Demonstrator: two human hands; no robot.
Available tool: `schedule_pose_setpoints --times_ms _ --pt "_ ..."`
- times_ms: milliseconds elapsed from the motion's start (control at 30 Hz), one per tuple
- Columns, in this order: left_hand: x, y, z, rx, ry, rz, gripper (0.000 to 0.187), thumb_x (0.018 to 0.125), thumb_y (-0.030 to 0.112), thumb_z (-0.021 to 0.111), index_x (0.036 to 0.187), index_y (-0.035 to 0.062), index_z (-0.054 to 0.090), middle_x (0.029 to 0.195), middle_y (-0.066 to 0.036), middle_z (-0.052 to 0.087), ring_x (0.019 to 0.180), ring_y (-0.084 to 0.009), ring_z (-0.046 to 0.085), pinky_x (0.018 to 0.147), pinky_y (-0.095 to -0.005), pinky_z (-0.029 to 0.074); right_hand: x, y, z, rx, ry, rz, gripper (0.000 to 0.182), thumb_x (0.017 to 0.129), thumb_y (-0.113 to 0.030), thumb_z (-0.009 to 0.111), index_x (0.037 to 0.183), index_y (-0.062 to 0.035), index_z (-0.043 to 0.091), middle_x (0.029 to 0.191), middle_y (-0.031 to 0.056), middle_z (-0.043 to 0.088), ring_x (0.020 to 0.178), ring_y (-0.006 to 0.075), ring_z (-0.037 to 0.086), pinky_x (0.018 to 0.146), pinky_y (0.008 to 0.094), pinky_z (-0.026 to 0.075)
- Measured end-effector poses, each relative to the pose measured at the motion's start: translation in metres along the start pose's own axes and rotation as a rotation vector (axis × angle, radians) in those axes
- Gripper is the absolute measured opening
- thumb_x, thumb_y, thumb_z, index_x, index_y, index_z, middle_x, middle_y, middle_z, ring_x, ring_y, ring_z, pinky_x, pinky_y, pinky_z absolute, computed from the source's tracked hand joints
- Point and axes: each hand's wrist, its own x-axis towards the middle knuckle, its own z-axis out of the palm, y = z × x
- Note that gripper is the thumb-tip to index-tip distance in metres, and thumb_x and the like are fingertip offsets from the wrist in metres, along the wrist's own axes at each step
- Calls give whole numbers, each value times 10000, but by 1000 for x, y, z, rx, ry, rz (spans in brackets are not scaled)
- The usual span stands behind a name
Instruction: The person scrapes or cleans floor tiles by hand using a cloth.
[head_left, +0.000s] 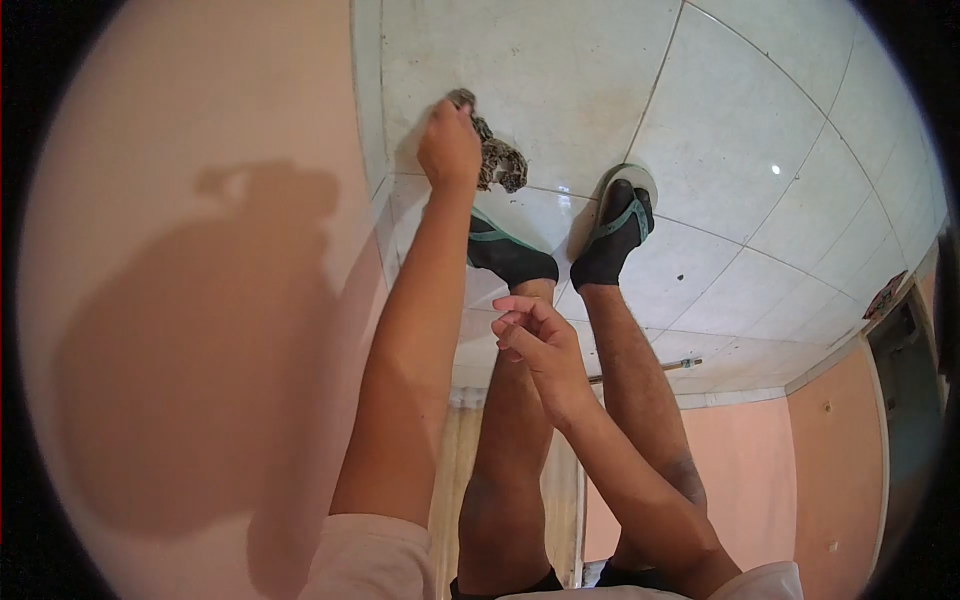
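My left hand point(449, 146) is closed on a crumpled, dark grey-brown rag point(503, 165) down on the white tiled floor, close to the wall. Part of the rag pokes out beyond my fingers and the rest trails to the right of the hand. My right hand point(543, 350) hangs in the air in front of my shin, its fingers loosely bent and nothing visible in them. Just below the rag is my foot in a black sock and a green-strapped flip-flop point(490, 232), partly hidden by my left forearm.
A wall point(200, 110) with my shadow on it rises along the left. My other foot, in a flip-flop point(640, 185), stands on the tiles point(740, 110). Behind my legs lies a thin stick point(685, 364). A dark doorway point(905, 390) is at far right.
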Motion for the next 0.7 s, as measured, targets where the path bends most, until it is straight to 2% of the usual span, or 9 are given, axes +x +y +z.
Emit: schedule_pose_setpoints --times_ms 133,367,467,533,633,700 --pt "-29 2 5 20 -100 -21 250 999 298 564 999 52 524 966 -178 678 872 -436 673 726 -539 529 1 -5 0 -42 -13 21 295 915 -157 678 1197 -83 636 1004 -28 621 883 85 582 776 244 427" --pt "-25 -2 7 -36 -59 -23 254 1001 293 559 995 40 539 977 -199 677 873 -435 672 729 -537 526 -2 0 2 -31 -8 25 283 922 -150 660 1197 -87 636 1004 -29 626 888 81 581 781 241 422" --pt "-25 4 9 -64 -52 -117 257 997 286 563 986 29 558 955 -215 682 871 -431 671 731 -533 523 -1 6 0 -39 -26 23 279 925 -138 650 1198 -85 633 1011 -24 625 889 83 579 776 239 421" --pt "-23 7 11 -136 27 -189 284 970 293 609 888 23 574 798 -214 677 803 -449 658 696 -545 498 1 7 -1 -38 -32 11 279 925 -131 646 1199 -82 630 1016 -20 624 890 84 577 773 237 420" --pt "-18 11 3 -100 -31 -227 251 984 262 573 913 22 590 891 -212 693 852 -431 671 739 -528 520 0 11 -2 -28 -15 -5 287 923 -126 646 1204 -73 627 1013 -13 627 886 84 575 766 235 421" --pt "-1 11 1 -131 28 -233 253 981 266 575 911 24 592 893 -214 692 847 -435 671 741 -528 520 -1 11 -4 -24 -20 -4 292 923 -118 644 1210 -64 624 1013 -7 630 884 84 573 762 236 424"
